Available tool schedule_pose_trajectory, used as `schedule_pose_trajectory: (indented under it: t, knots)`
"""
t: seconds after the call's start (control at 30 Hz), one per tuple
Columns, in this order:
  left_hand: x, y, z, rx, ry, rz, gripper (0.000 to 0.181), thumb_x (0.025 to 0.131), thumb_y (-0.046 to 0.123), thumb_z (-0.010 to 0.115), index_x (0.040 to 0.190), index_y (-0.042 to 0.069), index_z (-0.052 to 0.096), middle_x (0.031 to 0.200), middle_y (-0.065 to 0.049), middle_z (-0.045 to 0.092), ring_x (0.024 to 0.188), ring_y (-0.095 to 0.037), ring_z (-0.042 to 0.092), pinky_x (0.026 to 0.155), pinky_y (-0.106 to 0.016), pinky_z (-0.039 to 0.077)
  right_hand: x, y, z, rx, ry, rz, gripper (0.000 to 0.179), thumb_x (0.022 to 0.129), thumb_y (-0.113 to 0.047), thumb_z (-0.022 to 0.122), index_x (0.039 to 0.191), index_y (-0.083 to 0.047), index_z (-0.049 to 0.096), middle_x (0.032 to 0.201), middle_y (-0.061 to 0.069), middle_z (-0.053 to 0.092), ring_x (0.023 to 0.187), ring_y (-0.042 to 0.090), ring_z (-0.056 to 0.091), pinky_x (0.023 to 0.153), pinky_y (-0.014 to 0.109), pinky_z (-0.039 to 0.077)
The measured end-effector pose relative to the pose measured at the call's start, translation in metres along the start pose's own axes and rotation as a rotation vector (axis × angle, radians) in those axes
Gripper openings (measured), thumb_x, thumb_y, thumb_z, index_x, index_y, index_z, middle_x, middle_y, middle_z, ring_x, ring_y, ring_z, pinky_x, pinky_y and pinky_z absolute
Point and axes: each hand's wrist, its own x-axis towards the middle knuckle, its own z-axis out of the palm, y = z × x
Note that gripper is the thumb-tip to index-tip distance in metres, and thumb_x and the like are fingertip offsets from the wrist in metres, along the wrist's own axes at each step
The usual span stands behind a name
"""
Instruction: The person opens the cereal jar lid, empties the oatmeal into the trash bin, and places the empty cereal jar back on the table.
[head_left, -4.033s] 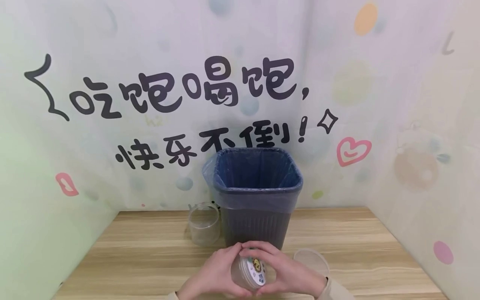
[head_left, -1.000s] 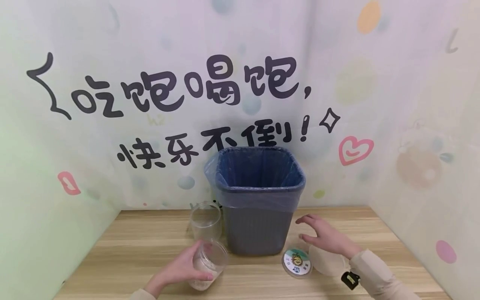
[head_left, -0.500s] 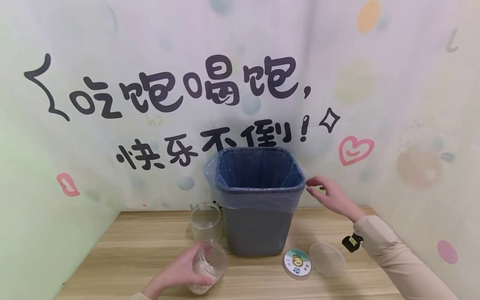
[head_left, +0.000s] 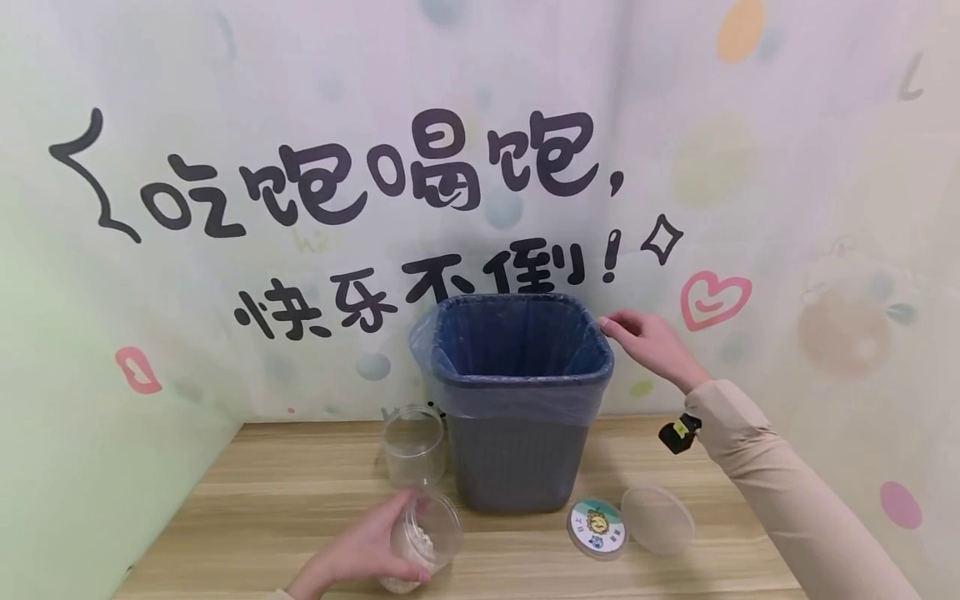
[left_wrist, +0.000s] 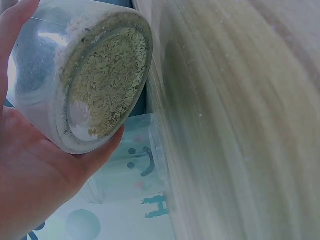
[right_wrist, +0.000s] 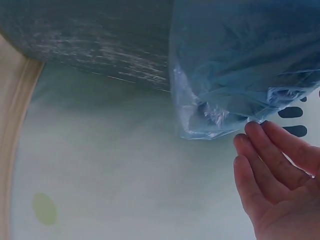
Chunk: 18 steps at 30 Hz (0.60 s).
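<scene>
My left hand (head_left: pixel 367 542) grips a clear plastic jar (head_left: pixel 442 533) just above the table, its mouth tilted to the right. Pale flaky bits lie inside; the left wrist view shows these flakes (left_wrist: pixel 110 75) through the jar's base. At the bin's right rim is my right hand (head_left: pixel 656 342). In the right wrist view its slightly bent fingers (right_wrist: pixel 272 165) touch the hanging edge of the blue bag liner (right_wrist: pixel 225 95); the thumb is not clearly seen there. The grey bin (head_left: pixel 517 462) stands upright, lined with that bag.
Behind the held jar, a second clear jar (head_left: pixel 414 446) stands left of the bin. A lid with a printed label (head_left: pixel 597 527) and a plain translucent lid (head_left: pixel 658 520) lie on the wooden table (head_left: pixel 262 492). A printed wall (head_left: pixel 300 75) rises behind.
The jar's labelled lid has come off and lies on the table. My right hand has since risen to the bin's right rim. The left hand keeps the jar, tilting it slightly more.
</scene>
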Motion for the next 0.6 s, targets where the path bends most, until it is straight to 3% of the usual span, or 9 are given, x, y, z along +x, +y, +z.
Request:
schedule_pose_trajectory:
  t: [0.33,0.6]
  knots:
    - [0.004,-0.001,-0.005,0.012,0.016,0.030,0.081,0.064,0.036,0.089,0.125,-0.001,0.049,0.114,-0.011,0.061,0.102,-0.025,0.059,0.088,-0.038,0.049,0.013,-0.004,0.001,0.000,-0.095,-0.041,0.032,0.096,-0.025,0.057,0.109,0.003,0.068,0.102,0.015,0.069,0.093,0.028,0.063,0.082,0.043,0.049]
    - [0.001,-0.001,-0.006,0.022,0.020,0.009,0.085,0.064,0.036,0.089,0.128,-0.001,0.048,0.116,-0.011,0.061,0.103,-0.026,0.058,0.089,-0.039,0.049,0.012,-0.001,0.008,0.065,-0.100,0.002,0.039,0.098,-0.026,0.053,0.115,0.007,0.064,0.110,0.020,0.066,0.098,0.030,0.060,0.087,0.046,0.047]
